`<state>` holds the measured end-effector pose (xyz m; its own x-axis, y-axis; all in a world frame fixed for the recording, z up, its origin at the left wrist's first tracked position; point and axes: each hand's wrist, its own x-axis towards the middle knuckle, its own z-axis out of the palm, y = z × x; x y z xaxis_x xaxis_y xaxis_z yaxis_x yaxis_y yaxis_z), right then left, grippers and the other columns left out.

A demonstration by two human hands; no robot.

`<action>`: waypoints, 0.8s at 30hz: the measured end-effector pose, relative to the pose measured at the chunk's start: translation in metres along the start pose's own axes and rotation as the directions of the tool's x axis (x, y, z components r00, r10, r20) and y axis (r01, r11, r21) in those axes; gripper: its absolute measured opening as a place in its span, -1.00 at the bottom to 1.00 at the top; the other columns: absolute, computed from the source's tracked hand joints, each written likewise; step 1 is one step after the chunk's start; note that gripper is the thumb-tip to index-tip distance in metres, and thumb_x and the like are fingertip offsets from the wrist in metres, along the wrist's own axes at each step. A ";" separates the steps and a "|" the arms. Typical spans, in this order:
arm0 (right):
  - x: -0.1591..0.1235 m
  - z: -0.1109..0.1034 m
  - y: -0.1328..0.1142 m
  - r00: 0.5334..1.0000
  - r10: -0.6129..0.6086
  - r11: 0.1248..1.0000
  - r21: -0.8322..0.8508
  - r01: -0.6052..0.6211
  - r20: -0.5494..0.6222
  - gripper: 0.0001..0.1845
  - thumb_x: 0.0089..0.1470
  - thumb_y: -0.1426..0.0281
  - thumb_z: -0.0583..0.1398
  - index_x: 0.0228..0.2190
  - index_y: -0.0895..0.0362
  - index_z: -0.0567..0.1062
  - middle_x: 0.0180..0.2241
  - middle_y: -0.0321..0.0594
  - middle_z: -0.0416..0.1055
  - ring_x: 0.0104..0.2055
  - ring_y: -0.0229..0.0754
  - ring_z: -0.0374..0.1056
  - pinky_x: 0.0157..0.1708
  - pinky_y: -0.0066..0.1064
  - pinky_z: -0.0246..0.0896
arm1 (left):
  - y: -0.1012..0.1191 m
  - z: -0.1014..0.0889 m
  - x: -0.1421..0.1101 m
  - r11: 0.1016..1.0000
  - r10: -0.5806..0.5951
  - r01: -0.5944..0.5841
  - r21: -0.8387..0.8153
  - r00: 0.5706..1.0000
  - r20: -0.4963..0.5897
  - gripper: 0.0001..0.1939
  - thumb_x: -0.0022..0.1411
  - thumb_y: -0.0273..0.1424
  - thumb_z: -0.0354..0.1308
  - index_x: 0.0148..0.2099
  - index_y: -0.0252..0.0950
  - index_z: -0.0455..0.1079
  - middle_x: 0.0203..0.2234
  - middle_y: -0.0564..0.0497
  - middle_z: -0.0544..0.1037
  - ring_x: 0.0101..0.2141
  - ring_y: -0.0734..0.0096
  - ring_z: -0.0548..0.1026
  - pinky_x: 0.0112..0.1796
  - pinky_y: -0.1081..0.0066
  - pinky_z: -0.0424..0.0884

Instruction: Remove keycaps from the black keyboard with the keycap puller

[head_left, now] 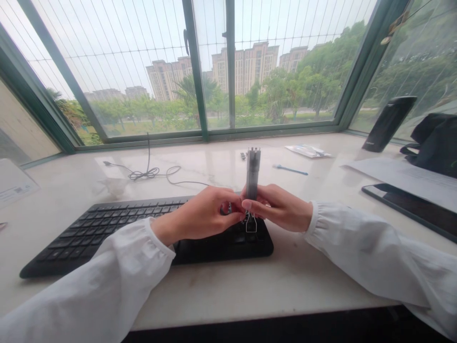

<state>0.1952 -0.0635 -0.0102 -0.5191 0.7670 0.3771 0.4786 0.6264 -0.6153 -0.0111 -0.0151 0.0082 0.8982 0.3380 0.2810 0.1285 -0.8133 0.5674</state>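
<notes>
A grey, upright keycap puller (253,172) with wire loops at its lower end is held above the right end of a black keyboard (107,228). My right hand (280,207) is closed around the tool's lower shaft. My left hand (203,214) pinches close beside the wire end, fingertips pressed together against the tool or something small there that I cannot make out. Both arms wear white sleeves.
The keyboard lies on a pale marble sill (228,281) below a window. A coiled cable (150,172), a blue pen (290,169), a small packet (307,150), papers (400,175), a dark tablet (410,206), a black upright device (389,123) and a black bag (433,143) lie around.
</notes>
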 end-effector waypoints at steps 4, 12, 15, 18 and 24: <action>0.000 0.000 0.001 1.000 -0.001 0.999 -0.052 0.001 0.001 -0.59 0.28 0.12 0.05 -0.30 0.20 0.46 -0.50 -0.31 0.38 -0.49 -0.34 0.21 -0.47 -0.52 0.11 | 0.002 0.001 -0.001 0.999 -0.010 0.010 0.035 1.000 -0.006 -0.87 0.23 -0.56 0.11 -0.28 -0.32 0.48 -0.42 0.11 0.54 -0.38 0.57 0.41 -0.31 0.60 0.28; 0.001 -0.006 0.005 0.997 -0.026 1.000 -0.005 0.026 0.075 -0.60 0.25 0.13 0.09 -0.33 0.22 0.48 -0.56 -0.29 0.39 -0.53 -0.33 0.30 -0.51 -0.55 0.15 | 0.001 0.002 -0.002 0.987 -0.128 0.127 0.094 0.992 0.006 -0.85 0.21 -0.49 0.13 -0.28 -0.29 0.54 -0.45 0.09 0.57 -0.40 0.51 0.44 -0.34 0.54 0.27; 0.001 -0.006 0.002 0.998 -0.012 0.996 -0.088 0.017 0.055 -0.62 0.25 0.16 0.09 -0.34 0.21 0.50 -0.58 -0.32 0.39 -0.55 -0.34 0.27 -0.52 -0.56 0.12 | 0.002 0.002 -0.001 0.986 -0.138 0.139 0.090 0.990 -0.009 -0.87 0.20 -0.47 0.14 -0.33 -0.31 0.52 -0.50 0.10 0.53 -0.44 0.53 0.39 -0.38 0.55 0.24; 0.001 -0.004 -0.003 0.999 0.024 0.991 -0.135 -0.020 0.027 -0.62 0.25 0.16 0.09 -0.37 0.20 0.50 -0.63 -0.35 0.35 -0.59 -0.37 0.21 -0.55 -0.57 0.07 | 0.002 0.002 -0.001 0.985 -0.139 0.139 0.102 0.990 -0.014 -0.87 0.21 -0.45 0.14 -0.37 -0.32 0.49 -0.55 0.10 0.48 -0.47 0.54 0.34 -0.41 0.54 0.21; 0.000 0.001 -0.005 0.994 0.106 0.989 -0.103 -0.103 0.021 -0.59 0.25 0.14 0.08 -0.41 0.20 0.49 -0.67 -0.37 0.31 -0.62 -0.36 0.21 -0.57 -0.57 0.05 | -0.001 0.004 -0.002 0.986 -0.151 0.152 0.073 0.988 -0.025 -0.85 0.21 -0.42 0.13 -0.37 -0.34 0.47 -0.54 0.09 0.47 -0.46 0.54 0.33 -0.40 0.54 0.22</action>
<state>0.1916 -0.0667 -0.0080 -0.4800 0.8260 0.2955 0.5999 0.5548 -0.5764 -0.0112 -0.0174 0.0040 0.8578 0.4684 0.2114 0.2940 -0.7847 0.5458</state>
